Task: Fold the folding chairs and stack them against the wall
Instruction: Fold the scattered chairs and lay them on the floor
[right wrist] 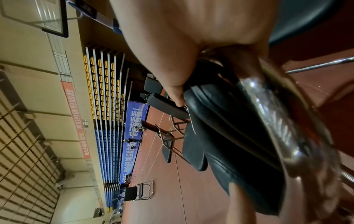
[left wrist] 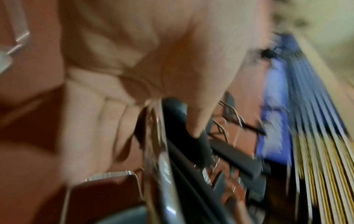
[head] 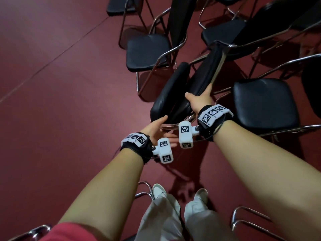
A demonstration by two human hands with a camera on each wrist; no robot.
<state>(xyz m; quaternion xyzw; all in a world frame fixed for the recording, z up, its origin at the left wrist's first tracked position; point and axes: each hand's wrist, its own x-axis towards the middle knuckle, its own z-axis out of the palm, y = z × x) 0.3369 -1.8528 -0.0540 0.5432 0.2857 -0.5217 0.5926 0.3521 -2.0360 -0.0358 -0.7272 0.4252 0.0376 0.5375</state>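
A black padded folding chair with chrome tubing stands half folded in front of me. Its backrest faces me and its seat is tilted up on edge. My right hand grips the near edge of the raised seat, thumb on one side and fingers on the other. In the right wrist view the thumb lies on the black cushion beside a chrome tube. My left hand is spread open at the lower backrest, with the thumb on the pad and straight fingers by the chrome bar. The left wrist view is blurred.
Several unfolded black chairs crowd around: one behind left, one right, one far back. Chrome frames sit near my feet. Open red floor lies to the left. Bleachers and a blue banner line the far wall.
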